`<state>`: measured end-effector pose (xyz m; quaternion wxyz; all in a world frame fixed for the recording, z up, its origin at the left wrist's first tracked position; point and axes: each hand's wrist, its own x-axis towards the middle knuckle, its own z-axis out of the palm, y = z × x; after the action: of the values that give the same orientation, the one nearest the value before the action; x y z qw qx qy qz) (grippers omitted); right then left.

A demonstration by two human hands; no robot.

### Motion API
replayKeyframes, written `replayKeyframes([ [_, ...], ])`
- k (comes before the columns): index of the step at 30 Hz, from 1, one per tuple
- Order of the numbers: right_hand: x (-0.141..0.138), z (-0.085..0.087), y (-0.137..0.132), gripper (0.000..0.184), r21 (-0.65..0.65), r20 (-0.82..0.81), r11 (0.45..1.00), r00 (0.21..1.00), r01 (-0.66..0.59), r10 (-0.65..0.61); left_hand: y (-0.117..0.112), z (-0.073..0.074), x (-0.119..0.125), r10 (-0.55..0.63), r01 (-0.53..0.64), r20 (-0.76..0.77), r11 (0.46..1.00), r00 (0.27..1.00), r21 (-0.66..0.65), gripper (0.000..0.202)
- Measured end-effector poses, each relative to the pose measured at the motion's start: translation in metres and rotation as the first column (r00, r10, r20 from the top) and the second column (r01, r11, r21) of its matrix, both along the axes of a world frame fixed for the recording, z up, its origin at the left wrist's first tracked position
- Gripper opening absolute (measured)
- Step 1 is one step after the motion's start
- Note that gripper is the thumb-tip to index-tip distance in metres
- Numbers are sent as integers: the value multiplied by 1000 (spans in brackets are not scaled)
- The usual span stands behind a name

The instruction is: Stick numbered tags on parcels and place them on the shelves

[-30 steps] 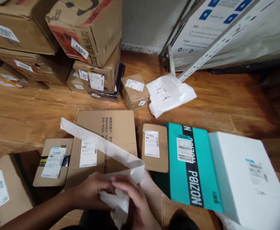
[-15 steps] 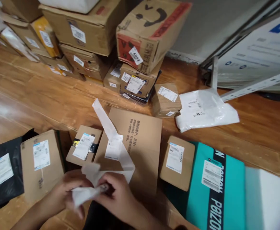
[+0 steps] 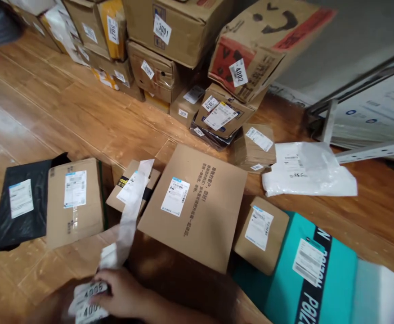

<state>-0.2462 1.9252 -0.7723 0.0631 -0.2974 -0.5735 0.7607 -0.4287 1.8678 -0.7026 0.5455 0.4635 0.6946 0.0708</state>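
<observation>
Low in the view, my right hand [image 3: 124, 290] is closed on printed number labels [image 3: 91, 299], on which 4005 can be read. A long white label strip [image 3: 129, 220] trails up from this hand, passing in front of a small brown box [image 3: 124, 182]. My left hand [image 3: 57, 301] is a dark blur at the lower left, beside the labels; its fingers cannot be made out. Beyond my right hand lies a large flat carton [image 3: 200, 211] with Chinese print and a white shipping label [image 3: 176, 196].
To the left lie a black bag [image 3: 20, 225] and a brown box [image 3: 75, 220]. At right are another brown box [image 3: 274, 238], a turquoise box [image 3: 332, 265] and a white plastic parcel [image 3: 318, 175]. Stacked numbered cartons [image 3: 170, 40] line the back near a metal frame [image 3: 379, 150].
The view has shifted. My hands have moved down and left, off the large carton, and the strip now trails over the small box. The number labels in my right hand have come into sight.
</observation>
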Motion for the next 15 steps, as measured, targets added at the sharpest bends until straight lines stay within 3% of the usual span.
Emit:
replayKeyframes([
  [4, 24, 13, 40, 27, -141, 29, 927, 938, 347, -346, 27, -14, 8, 166, -163, 169, 986, 972, -33, 67],
  [6, 33, 14, 55, 29, -161, 34, 880, 893, 448, -449, 55, -15, 23, 265, -270, 227, 963, 937, -13, 62],
  [9, 47, 13, 66, 31, -152, 40, 836, 849, 526, -527, 96, -10, 54, 165, -192, 171, 969, 971, 154, 44],
  [12, 59, 13, 72, 41, -190, 68, 806, 827, 560, -558, 115, -8, 76, 204, -224, 282, 974, 937, 43, 40],
  [15, 66, 13, 76, 48, -259, 53, 794, 829, 551, -557, 114, -13, 83, 302, -309, 364, 950, 881, -42, 42],
])
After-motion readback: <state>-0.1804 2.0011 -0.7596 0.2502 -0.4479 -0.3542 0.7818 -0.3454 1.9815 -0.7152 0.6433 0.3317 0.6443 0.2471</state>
